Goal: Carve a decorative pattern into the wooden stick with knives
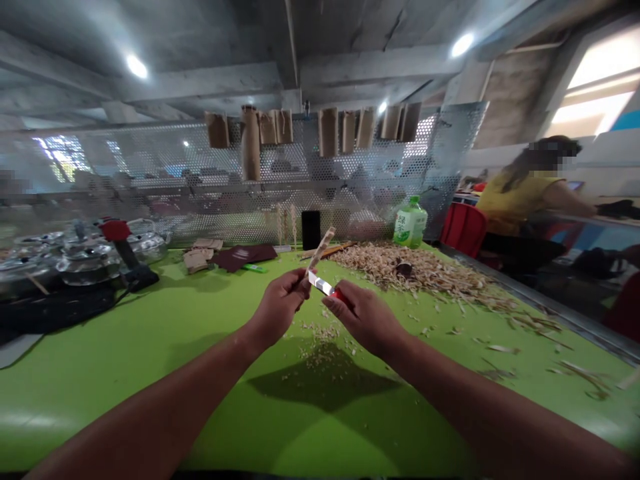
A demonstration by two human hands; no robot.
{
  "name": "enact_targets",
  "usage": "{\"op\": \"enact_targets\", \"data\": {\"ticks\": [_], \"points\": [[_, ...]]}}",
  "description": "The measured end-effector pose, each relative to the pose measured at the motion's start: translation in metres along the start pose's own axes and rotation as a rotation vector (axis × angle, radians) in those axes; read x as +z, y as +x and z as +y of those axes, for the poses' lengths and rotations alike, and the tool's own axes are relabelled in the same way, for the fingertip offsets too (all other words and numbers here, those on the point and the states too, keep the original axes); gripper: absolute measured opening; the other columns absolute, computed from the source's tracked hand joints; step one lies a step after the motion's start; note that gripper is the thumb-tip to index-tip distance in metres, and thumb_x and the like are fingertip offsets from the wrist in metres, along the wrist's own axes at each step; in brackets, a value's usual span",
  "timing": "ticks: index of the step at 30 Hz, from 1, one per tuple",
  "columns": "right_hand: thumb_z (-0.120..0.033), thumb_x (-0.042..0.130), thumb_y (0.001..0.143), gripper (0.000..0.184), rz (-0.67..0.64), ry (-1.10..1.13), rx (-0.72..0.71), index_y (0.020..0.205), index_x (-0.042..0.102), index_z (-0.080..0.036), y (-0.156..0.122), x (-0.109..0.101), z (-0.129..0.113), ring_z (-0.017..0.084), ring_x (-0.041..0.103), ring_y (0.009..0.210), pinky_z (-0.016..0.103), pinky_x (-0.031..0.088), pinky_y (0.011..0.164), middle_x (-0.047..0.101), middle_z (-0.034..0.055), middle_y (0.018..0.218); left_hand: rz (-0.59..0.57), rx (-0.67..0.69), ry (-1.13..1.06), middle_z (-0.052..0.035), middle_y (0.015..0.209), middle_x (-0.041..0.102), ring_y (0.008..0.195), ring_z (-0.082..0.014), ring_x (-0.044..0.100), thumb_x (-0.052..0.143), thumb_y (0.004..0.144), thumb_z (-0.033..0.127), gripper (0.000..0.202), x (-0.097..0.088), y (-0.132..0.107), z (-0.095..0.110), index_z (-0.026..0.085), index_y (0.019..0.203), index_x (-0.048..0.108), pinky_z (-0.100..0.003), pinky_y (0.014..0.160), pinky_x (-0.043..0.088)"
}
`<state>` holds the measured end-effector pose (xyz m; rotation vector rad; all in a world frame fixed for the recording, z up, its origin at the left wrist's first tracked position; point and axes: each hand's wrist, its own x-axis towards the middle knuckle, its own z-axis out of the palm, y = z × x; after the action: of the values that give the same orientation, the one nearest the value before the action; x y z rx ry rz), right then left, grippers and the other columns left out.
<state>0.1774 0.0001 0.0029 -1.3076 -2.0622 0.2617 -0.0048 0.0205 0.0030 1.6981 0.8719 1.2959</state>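
My left hand [283, 301] is closed around the lower part of a thin, pale wooden stick [321, 248], which tilts up and to the right and seems notched along its length. In my right hand [367, 313] is a knife [321, 284] with a red handle, mostly covered by my fingers. Its bright blade points left and meets the stick just above my left fingers. Both hands are held over the green table [210, 373], with small wood chips [323, 343] scattered below them. My left fingertips are partly hidden.
A heap of wood shavings [425, 270] lies at the right, beside a green bottle [411, 223]. A black phone [311, 230] stands against the perforated metal screen [190, 200]. Sandpaper sheets [245, 255] lie left of centre, metal kettles [90, 260] far left. A person [525, 193] sits at right.
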Motion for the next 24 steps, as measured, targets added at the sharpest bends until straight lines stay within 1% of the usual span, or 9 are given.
{"op": "enact_targets", "data": {"ticks": [2, 6, 9, 11, 13, 15, 17, 19, 24], "points": [[-0.057, 0.036, 0.091, 0.043, 0.002, -0.008, -0.003, 0.073, 0.045, -0.020, 0.000, 0.000, 0.000, 0.011, 0.041, 0.052, 0.027, 0.020, 0.048, 0.050, 0.0009, 0.060, 0.000, 0.013, 0.040, 0.0040, 0.061, 0.041, 0.051, -0.0070, 0.031, 0.055, 0.086, 0.040, 0.026, 0.000, 0.000, 0.002, 0.015, 0.091, 0.063, -0.021, 0.047, 0.026], [-0.057, 0.036, 0.091, 0.043, -0.005, -0.004, 0.012, 0.074, 0.045, -0.020, 0.000, -0.001, 0.000, 0.011, 0.042, 0.052, 0.027, 0.021, 0.048, 0.051, 0.0014, 0.061, 0.006, 0.040, 0.064, 0.0022, 0.066, 0.047, 0.058, -0.0088, 0.038, 0.055, 0.085, 0.039, 0.027, -0.001, 0.000, 0.005, 0.016, 0.096, 0.065, -0.022, 0.055, 0.033], [-0.058, 0.034, 0.091, 0.044, -0.025, -0.004, 0.025, 0.075, 0.047, -0.019, 0.001, -0.002, 0.001, 0.011, 0.042, 0.052, 0.026, 0.021, 0.048, 0.052, 0.0015, 0.061, -0.011, 0.079, 0.102, -0.0001, 0.073, 0.054, 0.065, -0.0107, 0.045, 0.052, 0.087, 0.037, 0.028, -0.003, -0.002, 0.008, 0.016, 0.099, 0.066, -0.023, 0.060, 0.038], [-0.058, 0.034, 0.091, 0.044, -0.025, -0.007, 0.018, 0.075, 0.047, -0.020, 0.001, -0.003, 0.001, 0.011, 0.042, 0.052, 0.026, 0.021, 0.048, 0.052, 0.0014, 0.062, -0.021, 0.124, 0.166, -0.0020, 0.080, 0.057, 0.071, -0.0126, 0.048, 0.049, 0.088, 0.038, 0.030, -0.005, -0.004, 0.011, 0.016, 0.102, 0.065, -0.024, 0.064, 0.040], [-0.058, 0.035, 0.091, 0.044, -0.022, -0.012, 0.000, 0.075, 0.047, -0.020, 0.002, -0.004, 0.001, 0.011, 0.043, 0.053, 0.026, 0.021, 0.048, 0.052, 0.0014, 0.063, -0.010, 0.168, 0.260, -0.0023, 0.079, 0.057, 0.070, -0.0133, 0.048, 0.050, 0.088, 0.041, 0.033, -0.005, -0.005, 0.012, 0.015, 0.100, 0.065, -0.024, 0.062, 0.039], [-0.058, 0.036, 0.091, 0.042, -0.019, -0.023, -0.003, 0.076, 0.048, -0.020, 0.002, -0.004, 0.000, 0.011, 0.043, 0.052, 0.026, 0.022, 0.048, 0.053, 0.0011, 0.063, 0.040, 0.202, 0.364, -0.0010, 0.071, 0.054, 0.064, -0.0124, 0.045, 0.052, 0.087, 0.044, 0.034, -0.004, -0.005, 0.011, 0.013, 0.093, 0.065, -0.023, 0.057, 0.036], [-0.057, 0.038, 0.091, 0.040, -0.009, -0.037, 0.002, 0.077, 0.048, -0.020, 0.001, -0.003, -0.001, 0.011, 0.043, 0.052, 0.026, 0.022, 0.048, 0.053, 0.0006, 0.062, 0.099, 0.231, 0.424, 0.0004, 0.065, 0.051, 0.060, -0.0111, 0.042, 0.052, 0.087, 0.045, 0.035, -0.002, -0.005, 0.009, 0.013, 0.086, 0.065, -0.022, 0.053, 0.033], [-0.055, 0.040, 0.091, 0.039, 0.009, -0.052, -0.001, 0.078, 0.048, -0.020, 0.001, -0.003, -0.002, 0.011, 0.044, 0.052, 0.026, 0.022, 0.049, 0.053, 0.0003, 0.061, 0.142, 0.251, 0.427, 0.0011, 0.063, 0.050, 0.057, -0.0101, 0.040, 0.051, 0.088, 0.045, 0.035, 0.001, -0.005, 0.009, 0.013, 0.082, 0.065, -0.021, 0.051, 0.032], [-0.054, 0.041, 0.090, 0.037, 0.071, -0.103, -0.012, 0.078, 0.048, -0.020, -0.002, -0.001, -0.003, 0.011, 0.043, 0.051, 0.026, 0.022, 0.050, 0.053, -0.0002, 0.060, 0.181, 0.244, 0.388, 0.0028, 0.058, 0.046, 0.053, -0.0090, 0.036, 0.053, 0.087, 0.046, 0.035, 0.006, -0.007, 0.011, 0.014, 0.079, 0.065, -0.021, 0.048, 0.029]]}}
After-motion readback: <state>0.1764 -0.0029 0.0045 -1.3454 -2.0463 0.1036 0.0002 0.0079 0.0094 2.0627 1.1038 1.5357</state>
